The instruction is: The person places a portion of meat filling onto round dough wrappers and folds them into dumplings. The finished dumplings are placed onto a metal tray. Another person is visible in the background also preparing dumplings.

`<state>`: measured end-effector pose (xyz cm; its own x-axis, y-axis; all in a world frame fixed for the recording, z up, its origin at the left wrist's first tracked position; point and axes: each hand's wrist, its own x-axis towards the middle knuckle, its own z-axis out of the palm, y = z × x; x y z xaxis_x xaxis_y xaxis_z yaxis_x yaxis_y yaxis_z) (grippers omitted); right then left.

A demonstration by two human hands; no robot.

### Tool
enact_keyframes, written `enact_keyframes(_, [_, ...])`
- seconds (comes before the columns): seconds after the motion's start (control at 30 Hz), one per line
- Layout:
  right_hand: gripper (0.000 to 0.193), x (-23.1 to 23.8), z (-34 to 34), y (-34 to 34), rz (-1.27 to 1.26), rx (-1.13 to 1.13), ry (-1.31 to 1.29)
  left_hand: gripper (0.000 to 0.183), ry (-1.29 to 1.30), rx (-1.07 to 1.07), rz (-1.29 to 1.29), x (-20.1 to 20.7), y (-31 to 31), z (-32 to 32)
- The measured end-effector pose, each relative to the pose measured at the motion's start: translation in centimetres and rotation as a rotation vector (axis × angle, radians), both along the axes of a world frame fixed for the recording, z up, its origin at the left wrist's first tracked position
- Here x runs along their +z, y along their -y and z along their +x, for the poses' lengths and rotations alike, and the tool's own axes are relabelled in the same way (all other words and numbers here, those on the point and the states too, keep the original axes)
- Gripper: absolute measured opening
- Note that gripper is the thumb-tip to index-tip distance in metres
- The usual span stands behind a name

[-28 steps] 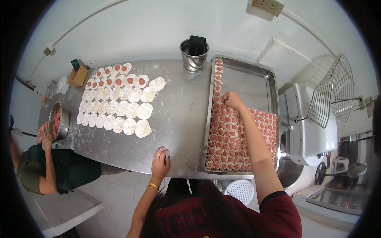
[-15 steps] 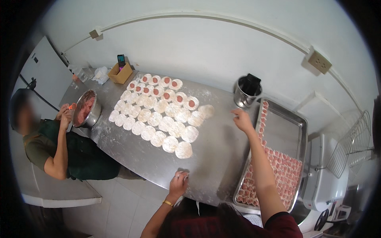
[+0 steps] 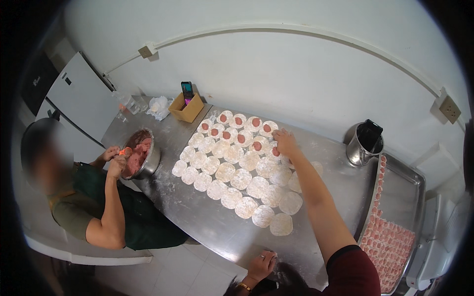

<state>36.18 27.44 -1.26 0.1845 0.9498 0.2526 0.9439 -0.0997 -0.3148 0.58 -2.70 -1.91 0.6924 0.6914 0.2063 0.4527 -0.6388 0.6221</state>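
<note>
Several rows of round floured dough wrappers point(image 3: 226, 171) lie on the steel table, the two far rows topped with pink meat filling point(image 3: 257, 146). My right hand point(image 3: 285, 143) reaches across to the right end of the far rows. Its fingers are stretched down at the edge of a filled wrapper point(image 3: 268, 128); the hand and forearm cover some wrappers beneath. By the near table edge rests my left hand point(image 3: 262, 266), fingers curled and a ring on one; whatever may be inside the curl is hidden.
At left a co-worker's hands point(image 3: 116, 163) hold an orange-handled tool over a steel bowl point(image 3: 151, 163) of minced meat. A cardboard box point(image 3: 186, 109) with a phone stands at the back. Right are a steel pail point(image 3: 356, 151) and a metal tray point(image 3: 421, 190) of filled dumplings.
My right hand has moved left from near the pail to the filled wrappers. The view has turned left, so the table appears farther right. My left hand stays curled at the near edge.
</note>
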Motion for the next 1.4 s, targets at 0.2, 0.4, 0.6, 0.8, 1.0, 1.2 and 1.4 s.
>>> enact_keyframes(0.2, [0.035,1.2,3.0,1.9,-0.175,-0.024,0.151,0.017,0.005,0.052,-0.115,-0.5,1.0,0.0])
enact_keyframes(0.4, [0.028,2.9,5.9,8.6,-0.304,-0.162,0.209,0.015,-0.024,-0.012,-0.088,-1.9,0.2,-0.8])
enact_keyframes(0.6, [0.028,3.0,6.4,21.2,-0.317,-0.291,0.170,0.020,0.007,0.017,-0.040,0.3,0.4,0.1])
enact_keyframes(0.8, [0.030,1.5,0.3,35.5,-0.186,-0.303,0.118,0.019,-0.003,0.000,0.022,0.9,0.1,0.7])
enact_keyframes(1.0, [0.037,1.9,-8.5,45.8,-0.156,-0.190,-0.021,0.022,0.016,-0.085,0.017,1.6,2.1,3.8])
enact_keyframes(1.2, [0.032,2.7,-10.3,47.1,-0.066,-0.343,-0.361,0.024,-0.033,0.103,-0.183,2.3,5.4,11.2])
enact_keyframes(1.4, [0.023,1.0,-10.1,44.4,0.036,-0.555,-0.309,0.020,-0.115,0.147,-0.170,2.6,5.4,13.4])
